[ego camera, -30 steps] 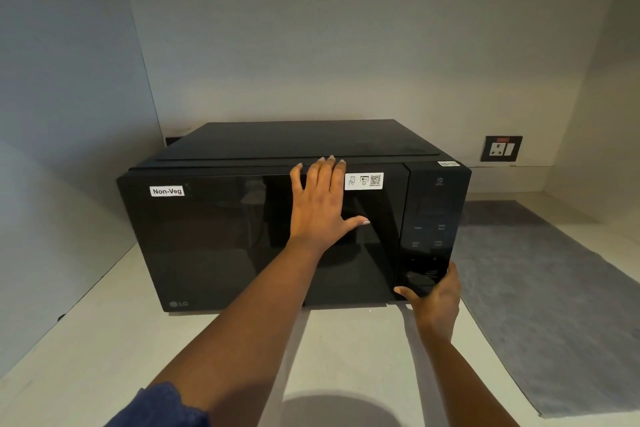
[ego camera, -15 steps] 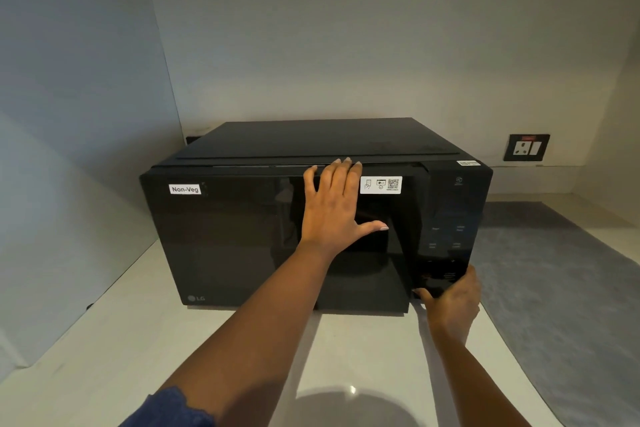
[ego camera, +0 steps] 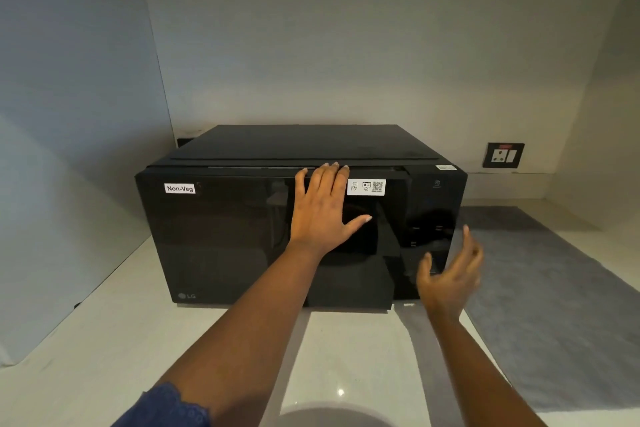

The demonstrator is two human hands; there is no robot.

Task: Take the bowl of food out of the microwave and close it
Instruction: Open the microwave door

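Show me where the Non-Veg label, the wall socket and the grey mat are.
Non-Veg label [ego camera: 179, 188]: head view, middle of the white sticker.
Wall socket [ego camera: 504, 155]: head view, centre of its dark plate.
Grey mat [ego camera: 554, 305]: head view, bare middle area.

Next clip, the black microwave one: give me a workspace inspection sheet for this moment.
Surface: pale glossy counter; grey mat at right.
Job's things: black microwave, door slightly ajar at its right edge; bowl not visible.
Clutter: nothing seen.
Hands: left hand flat on door, open; right hand open beside control panel, empty.
Cables: nothing seen.
Surroundings: plain walls; wall socket; "Non-Veg" label; QR sticker.
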